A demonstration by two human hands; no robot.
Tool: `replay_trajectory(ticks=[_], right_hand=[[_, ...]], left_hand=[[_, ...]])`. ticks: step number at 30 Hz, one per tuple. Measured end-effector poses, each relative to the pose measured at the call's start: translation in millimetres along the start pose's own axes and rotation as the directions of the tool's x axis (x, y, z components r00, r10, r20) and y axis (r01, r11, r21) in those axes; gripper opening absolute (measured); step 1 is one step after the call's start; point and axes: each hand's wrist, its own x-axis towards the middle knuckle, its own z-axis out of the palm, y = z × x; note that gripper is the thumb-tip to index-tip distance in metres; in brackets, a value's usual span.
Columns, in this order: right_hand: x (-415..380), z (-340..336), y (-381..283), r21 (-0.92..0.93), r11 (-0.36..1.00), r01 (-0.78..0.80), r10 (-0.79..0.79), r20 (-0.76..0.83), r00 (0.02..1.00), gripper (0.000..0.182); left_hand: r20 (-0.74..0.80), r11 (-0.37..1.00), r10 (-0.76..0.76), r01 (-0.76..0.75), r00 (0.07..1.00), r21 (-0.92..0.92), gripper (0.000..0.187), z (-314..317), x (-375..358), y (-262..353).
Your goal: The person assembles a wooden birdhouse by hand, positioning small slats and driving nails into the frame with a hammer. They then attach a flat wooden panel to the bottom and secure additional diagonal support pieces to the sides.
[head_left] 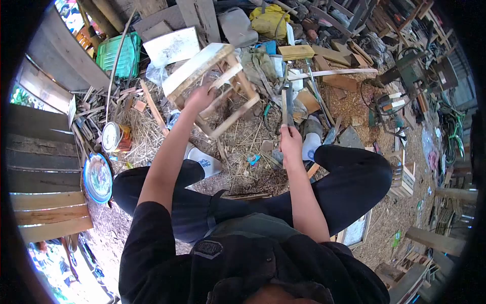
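Observation:
My left hand (201, 98) is closed around a rail of a small wooden stool frame (230, 124), which is tilted above the littered ground. The stool has a pale flat top board (195, 71) and several legs and crossbars. In my right hand (291, 144) is what looks like a hammer (284, 109), its pale wooden handle pointing away from me. Its dark head end lies close to the scraps and is hard to make out. The stool and the hammer are apart.
Straw and wood offcuts cover the ground between my feet. To the left are a paint can (112, 137), a blue-rimmed basin (97, 178) and a green crate (118, 55). Boards (296, 52) and a yellow bag (270, 22) lie ahead; a machine (405, 76) stands right.

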Motion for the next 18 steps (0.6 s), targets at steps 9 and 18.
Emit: replay_trajectory(ticks=[9, 18], right_hand=[[0, 6, 18, -0.062, 0.998, -0.01, 0.011, 0.025, 1.0, 0.027], [-3, 1, 20, -0.158, 0.986, -0.049, 0.052, 0.014, 0.999, 0.036]], left_hand=[[0.118, 0.943, 0.152, -0.18, 0.981, 0.28, 0.043, 54, -41, -35], [0.045, 0.948, 0.044, -0.056, 0.998, 0.312, 0.047, 91, -82, -14]])
